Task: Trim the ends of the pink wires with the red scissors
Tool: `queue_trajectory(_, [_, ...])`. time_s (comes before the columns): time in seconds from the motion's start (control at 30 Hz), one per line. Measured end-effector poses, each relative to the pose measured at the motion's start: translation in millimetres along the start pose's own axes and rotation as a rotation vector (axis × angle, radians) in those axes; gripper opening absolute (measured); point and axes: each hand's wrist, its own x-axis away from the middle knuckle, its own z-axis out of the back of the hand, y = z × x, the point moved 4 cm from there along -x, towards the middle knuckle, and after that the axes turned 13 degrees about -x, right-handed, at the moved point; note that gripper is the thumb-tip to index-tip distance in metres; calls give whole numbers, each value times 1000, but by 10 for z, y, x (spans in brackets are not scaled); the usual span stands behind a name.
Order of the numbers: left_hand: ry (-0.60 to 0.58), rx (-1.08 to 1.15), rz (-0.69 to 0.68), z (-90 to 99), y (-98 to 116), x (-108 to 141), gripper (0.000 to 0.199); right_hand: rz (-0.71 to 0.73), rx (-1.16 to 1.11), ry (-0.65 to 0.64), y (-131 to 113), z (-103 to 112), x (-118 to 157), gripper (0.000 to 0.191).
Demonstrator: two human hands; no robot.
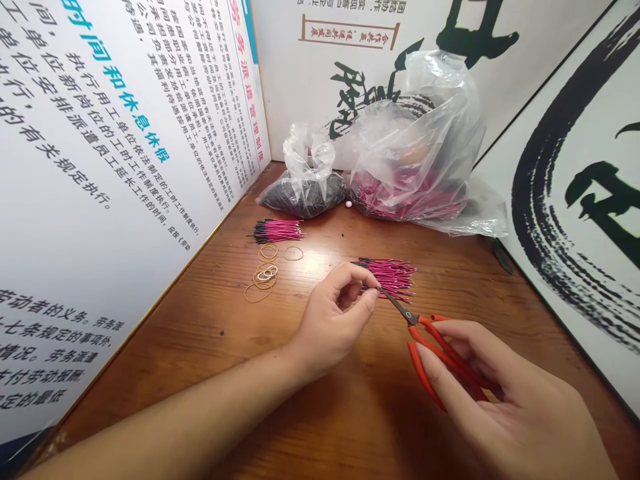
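My left hand point(337, 317) is closed in a pinch, thumb against forefinger. Something small and dark shows at its fingertips, too small to name. My right hand point(505, 393) grips orange-handled scissors point(443, 353), thumb in one loop and fingers through the other. The dark blade tips reach up to my left fingertips. Behind them lies a loose bunch of pink wires point(393, 273) with black ends, partly hidden by my left hand. A second, neater bunch of pink wires point(280, 231) with black ends rests farther back on the left.
Several rubber bands point(260, 283) lie on the wooden table point(210, 373) left of my hand. At the back sit a plastic bag of black pieces point(303, 190) and a larger clear bag of pink wires point(415, 180). Printed panels point(150, 133) enclose the table at left, back and right.
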Motion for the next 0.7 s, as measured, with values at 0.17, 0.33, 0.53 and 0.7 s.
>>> queue_trajectory(0.17, [-1,-3,-4,-4,-5,5,3,-29,-22,-19,8,-13,9,17])
queue_trajectory(0.33, [-7,-1,-2,-10,-1,1,4,-44,-34,-32,1,-2,-14,18])
queue_trajectory(0.53, [-8,15,4,-13,8,6,4,-174,-122,-19,12,-33,36,23])
queue_trajectory(0.7, [-10,17,21,-22,9,6,6,-208,-152,-15,30,-45,49,25])
